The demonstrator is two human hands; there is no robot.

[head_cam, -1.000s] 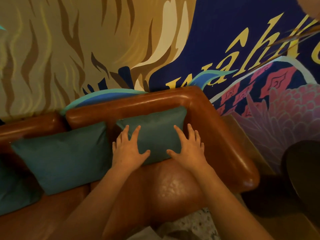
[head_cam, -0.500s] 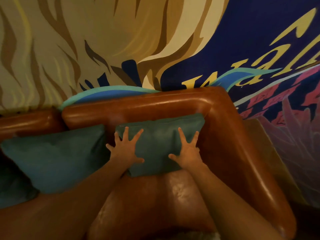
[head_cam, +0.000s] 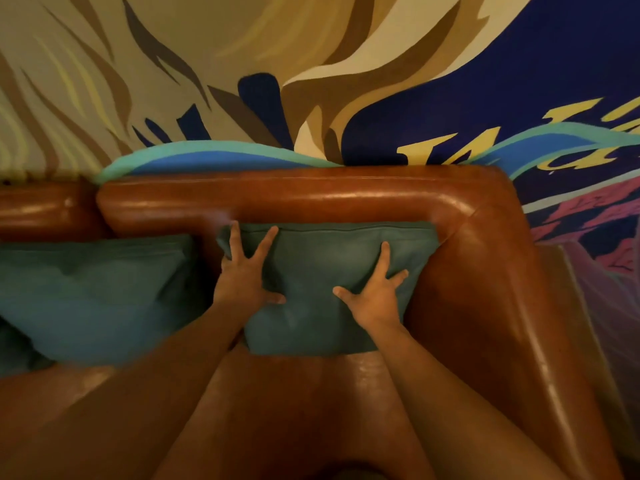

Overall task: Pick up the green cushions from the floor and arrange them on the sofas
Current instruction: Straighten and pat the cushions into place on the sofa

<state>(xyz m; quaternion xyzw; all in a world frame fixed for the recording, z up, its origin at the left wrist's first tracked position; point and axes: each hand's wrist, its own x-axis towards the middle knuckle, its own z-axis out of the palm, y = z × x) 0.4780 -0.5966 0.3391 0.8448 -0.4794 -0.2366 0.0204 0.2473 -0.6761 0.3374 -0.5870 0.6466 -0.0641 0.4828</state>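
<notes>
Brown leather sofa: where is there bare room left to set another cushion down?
Bare seat leather shows in front of the green fabric cushion pressed by the left hand and right hand, up to the right armrest. Another strip lies before the second green cushion, leftward. Crowded along the backrest.

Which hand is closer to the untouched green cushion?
Left. The left hand presses the corner cushion at its left side, beside the untouched cushion; the right hand presses its right side, farther off.

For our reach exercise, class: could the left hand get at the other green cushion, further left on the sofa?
Probably yes: the left hand rests just beside that cushion, with nothing between them.
</notes>
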